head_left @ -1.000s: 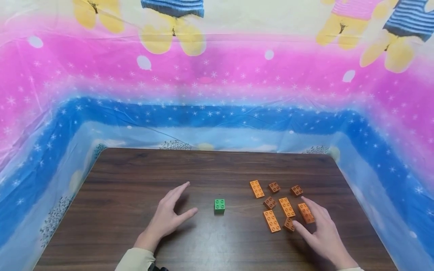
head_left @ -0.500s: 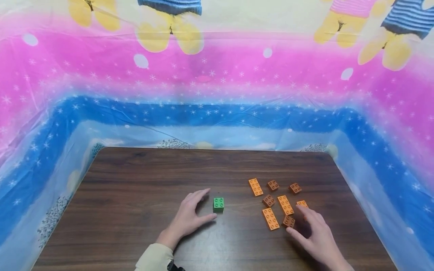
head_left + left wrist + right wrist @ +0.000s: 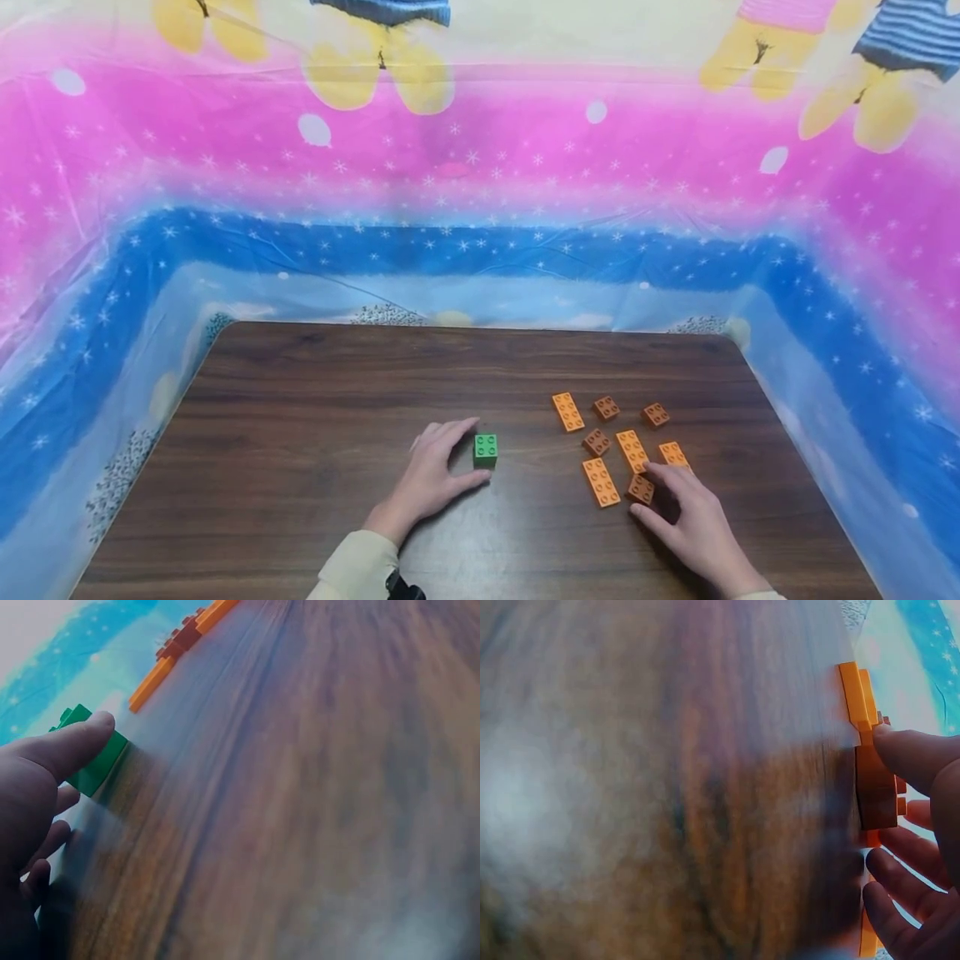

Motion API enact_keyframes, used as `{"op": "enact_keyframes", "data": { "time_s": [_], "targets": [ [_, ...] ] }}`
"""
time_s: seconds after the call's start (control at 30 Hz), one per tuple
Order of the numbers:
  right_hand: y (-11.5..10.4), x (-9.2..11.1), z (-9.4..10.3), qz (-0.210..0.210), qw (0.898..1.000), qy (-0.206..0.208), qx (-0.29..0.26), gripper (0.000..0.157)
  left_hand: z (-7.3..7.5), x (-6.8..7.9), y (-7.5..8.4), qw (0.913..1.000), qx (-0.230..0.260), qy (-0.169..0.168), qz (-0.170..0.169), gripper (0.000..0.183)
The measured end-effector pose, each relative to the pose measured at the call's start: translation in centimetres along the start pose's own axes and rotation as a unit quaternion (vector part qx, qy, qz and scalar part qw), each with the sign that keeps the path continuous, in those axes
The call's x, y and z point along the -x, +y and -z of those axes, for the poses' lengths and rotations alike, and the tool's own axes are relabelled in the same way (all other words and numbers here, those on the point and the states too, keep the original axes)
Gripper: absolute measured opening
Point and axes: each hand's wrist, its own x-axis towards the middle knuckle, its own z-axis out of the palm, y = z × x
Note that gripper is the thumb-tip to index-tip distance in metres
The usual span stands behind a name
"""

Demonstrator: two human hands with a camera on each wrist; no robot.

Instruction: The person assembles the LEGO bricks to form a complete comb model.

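In the head view a green brick (image 3: pixel 485 450) with studs on top stands on the wooden table. My left hand (image 3: pixel 431 475) reaches to it from the left, thumb on the near side and fingers on the far side, spread wider than the brick. The left wrist view has the thumb overlapping the green brick (image 3: pixel 94 769). To the right, a small brown brick (image 3: pixel 641 489) lies between the thumb and forefinger of my right hand (image 3: pixel 693 517), which are parted around it. In the right wrist view the thumb tip overlaps the top edge of this brown brick (image 3: pixel 875 787).
Orange eight-stud bricks, one of them (image 3: pixel 601 482) just left of the right hand, and more small brown bricks (image 3: pixel 597 442) lie scattered on the right of the table (image 3: pixel 300 400). A patterned cloth (image 3: pixel 480 250) hangs behind the table's far edge.
My left hand has moved right until its thumb and fingers flank the green brick. The right hand has shifted left, bringing thumb and forefinger around the small brown brick. The bricks stay in place.
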Motion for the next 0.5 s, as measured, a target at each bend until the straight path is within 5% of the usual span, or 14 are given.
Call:
{"op": "enact_keyframes", "data": {
  "time_s": [0.5],
  "targets": [
    [-0.17,-0.51,0.05,-0.023,0.999,-0.034,0.014,0.049,-0.25,-0.16,0.07,0.9998,-0.019,0.007,0.008,0.056]
  ]
}}
